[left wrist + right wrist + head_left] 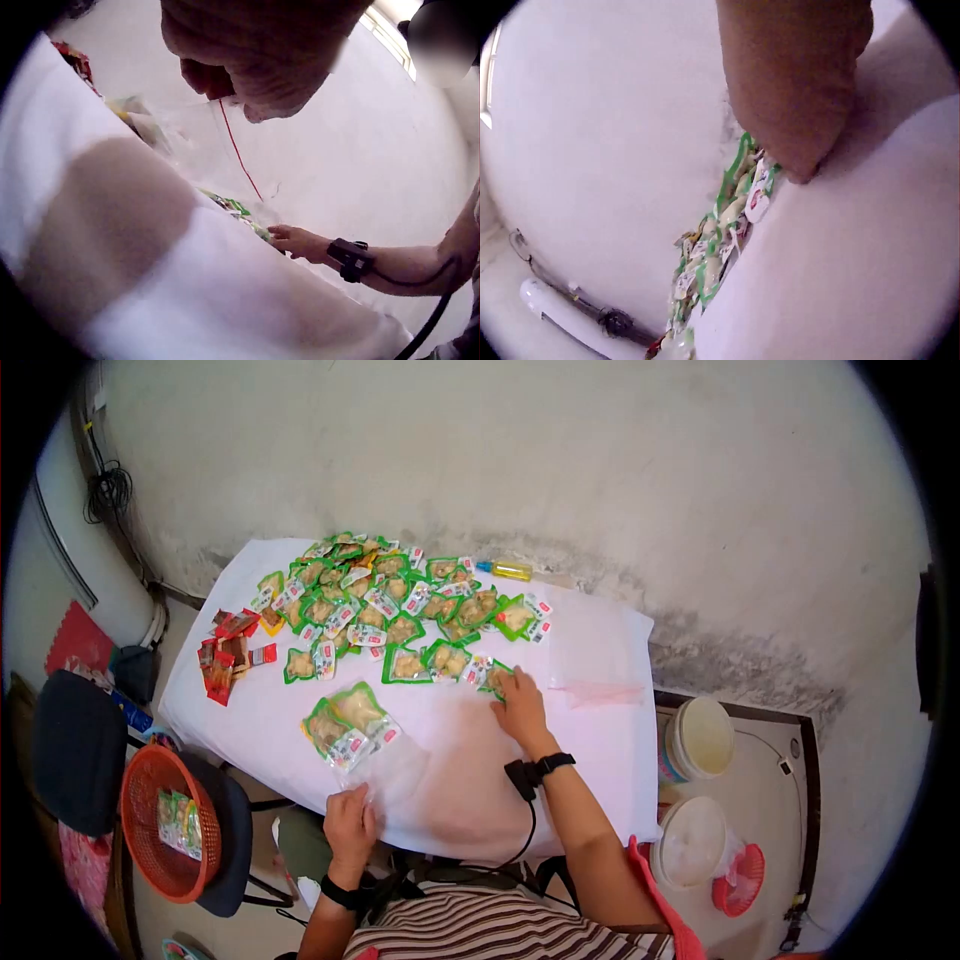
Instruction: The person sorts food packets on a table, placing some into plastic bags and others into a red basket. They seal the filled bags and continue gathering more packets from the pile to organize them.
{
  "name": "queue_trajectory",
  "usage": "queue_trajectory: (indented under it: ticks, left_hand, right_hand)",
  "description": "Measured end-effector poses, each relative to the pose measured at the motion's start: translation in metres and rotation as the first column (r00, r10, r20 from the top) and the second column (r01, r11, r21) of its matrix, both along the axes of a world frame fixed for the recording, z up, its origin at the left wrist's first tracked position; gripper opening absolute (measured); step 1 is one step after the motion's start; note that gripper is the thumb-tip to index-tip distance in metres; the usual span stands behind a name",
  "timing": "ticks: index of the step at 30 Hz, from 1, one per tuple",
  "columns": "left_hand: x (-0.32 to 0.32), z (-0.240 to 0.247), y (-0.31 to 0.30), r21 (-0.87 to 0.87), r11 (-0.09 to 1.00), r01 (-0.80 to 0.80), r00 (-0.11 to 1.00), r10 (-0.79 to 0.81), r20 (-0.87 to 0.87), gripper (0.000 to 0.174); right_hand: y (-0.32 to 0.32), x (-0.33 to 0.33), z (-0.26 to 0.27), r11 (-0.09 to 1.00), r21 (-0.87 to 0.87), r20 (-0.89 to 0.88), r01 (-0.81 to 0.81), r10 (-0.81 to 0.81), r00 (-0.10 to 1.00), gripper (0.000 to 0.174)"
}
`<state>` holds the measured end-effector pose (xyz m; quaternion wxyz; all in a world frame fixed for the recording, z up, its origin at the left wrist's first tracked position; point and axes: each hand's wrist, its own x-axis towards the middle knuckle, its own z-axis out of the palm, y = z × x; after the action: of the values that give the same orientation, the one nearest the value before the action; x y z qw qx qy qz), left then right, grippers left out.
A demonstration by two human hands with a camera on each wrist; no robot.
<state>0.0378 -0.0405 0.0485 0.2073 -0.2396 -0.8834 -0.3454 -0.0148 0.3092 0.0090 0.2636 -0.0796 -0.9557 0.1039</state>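
Note:
In the head view my left hand (pixel 350 827) pinches the near edge of a clear plastic bag (pixel 398 772). Two green-edged food packets (pixel 358 707) lie at the bag's far end. The left wrist view shows the fingers of my left hand (pixel 251 64) curled at the bag's red-lined edge. My right hand (pixel 523 712) rests its fingertips on a green-edged packet (pixel 495 680) at the near right of the pile (pixel 370 615). From the right wrist, my right hand (pixel 795 90) partly hides that packet.
Red packets (pixel 222 665) lie on the left of the white-covered table (pixel 470 760). A yellow bottle (pixel 510 570) and more clear bags (pixel 598 670) are at the back and right. An orange basket (pixel 135 830) with packets stands left; buckets (pixel 705 738) stand right.

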Motion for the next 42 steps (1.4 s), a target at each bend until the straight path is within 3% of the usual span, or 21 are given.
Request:
queue_trajectory:
  ticks: [1,4,11,15,17,19,21,22,24,28,30,31,33,34,35,36,37,39,40,41,42]
  left_hand:
    - [-0.001,0.006,0.004,-0.061,0.998,-0.007,0.999,0.005,-0.037,0.035]
    - [-0.003,0.009,0.008,-0.103,0.995,0.014,0.999,-0.02,-0.051,0.039]
    - [-0.014,0.015,0.024,-0.138,0.987,0.085,0.99,-0.099,-0.097,0.035]
    - [-0.016,0.011,0.026,-0.077,0.992,0.098,0.989,-0.105,-0.102,0.026]
    - [-0.017,0.01,0.028,-0.054,0.995,0.087,0.991,-0.092,-0.099,0.023]
    - [-0.018,0.009,0.029,-0.034,0.997,0.067,0.995,-0.069,-0.077,0.019]
    - [-0.017,0.011,0.03,-0.021,0.999,0.046,0.998,-0.047,-0.052,0.018]
    - [-0.017,0.012,0.031,-0.005,0.999,0.036,0.999,-0.036,-0.026,0.016]
    - [-0.016,0.012,0.032,0.001,1.0,0.024,1.0,-0.024,-0.009,0.015]
    - [-0.018,0.01,0.032,-0.005,0.999,0.033,0.999,-0.032,0.017,0.011]
    - [-0.019,0.011,0.034,-0.016,0.998,0.059,0.997,-0.058,0.044,0.01]
    - [-0.02,0.012,0.035,-0.018,0.998,0.055,0.998,-0.054,0.042,0.01]
    - [-0.023,0.011,0.037,0.016,0.997,0.074,0.996,-0.075,0.041,0.009]
    - [-0.024,0.011,0.037,0.015,0.998,0.065,0.997,-0.066,0.04,0.009]
    - [-0.025,0.011,0.037,0.037,0.997,0.071,0.995,-0.073,0.068,0.009]
    - [-0.026,0.011,0.037,0.06,0.995,0.076,0.992,-0.081,0.096,0.008]
    - [-0.029,0.011,0.038,0.057,0.996,0.067,0.992,-0.073,0.098,0.008]
    - [-0.031,0.011,0.038,0.066,0.996,0.059,0.99,-0.067,0.127,0.008]
    - [-0.029,0.014,0.038,0.059,0.997,0.054,0.986,-0.062,0.152,0.008]
    - [-0.03,0.018,0.04,0.095,0.994,0.045,0.983,-0.061,0.175,0.008]
    - [-0.031,0.02,0.041,0.132,0.99,0.037,0.979,-0.062,0.192,0.008]
  right_hand:
    - [0.004,-0.006,-0.003,1.0,-0.007,0.104,0.002,-0.001,0.995,0.053]
    - [0.009,-0.01,-0.004,0.999,-0.025,0.131,-0.02,0.023,0.991,0.045]
    - [0.026,0.044,0.044,0.965,-0.252,0.011,-0.08,0.085,0.996,0.026]
    - [0.047,0.058,0.086,0.897,-0.428,0.142,-0.107,0.184,0.973,0.024]
    - [0.058,0.052,0.085,0.748,-0.657,0.32,-0.091,0.386,0.865,0.028]
    - [0.058,0.038,0.07,0.747,-0.657,0.338,-0.103,0.414,0.845,0.035]
    - [0.043,0.03,0.046,0.793,-0.607,0.111,-0.054,0.152,0.982,0.045]
    - [0.038,0.03,0.033,0.791,-0.607,0.107,-0.068,0.166,0.98,0.045]
    - [0.025,0.036,0.009,0.975,-0.123,0.224,0.183,-0.152,0.963,0.052]
    - [-0.013,0.06,0.023,0.957,-0.186,0.412,0.225,-0.132,0.902,0.046]
    - [-0.011,0.059,0.003,0.943,-0.28,0.147,0.177,-0.14,0.979,0.035]
    - [-0.009,0.056,-0.003,0.944,-0.282,0.145,0.173,-0.137,0.98,0.035]
    - [-0.005,0.05,-0.013,0.823,-0.519,0.152,0.229,-0.175,0.973,0.025]
    - [-0.002,0.046,-0.022,0.824,-0.521,0.151,0.221,-0.166,0.974,0.025]
    - [0.0,0.043,-0.031,0.554,-0.823,0.069,0.124,-0.12,0.99,0.021]
    - [-0.001,0.04,-0.037,0.189,-0.982,-0.023,-0.002,-0.11,0.994,0.017]
    - [-0.009,0.043,-0.022,0.186,-0.983,-0.02,-0.001,-0.101,0.995,0.017]
    - [-0.024,0.062,0.012,-0.038,-0.994,-0.102,-0.104,-0.048,0.994,0.018]
    - [-0.025,0.076,0.019,-0.081,-0.993,-0.092,-0.088,0.054,0.994,0.023]
    - [-0.032,0.09,0.026,-0.087,-0.994,-0.074,-0.069,0.056,0.996,0.023]
    - [-0.039,0.103,0.035,-0.027,-1.0,0.002,0.008,0.221,0.975,0.024]
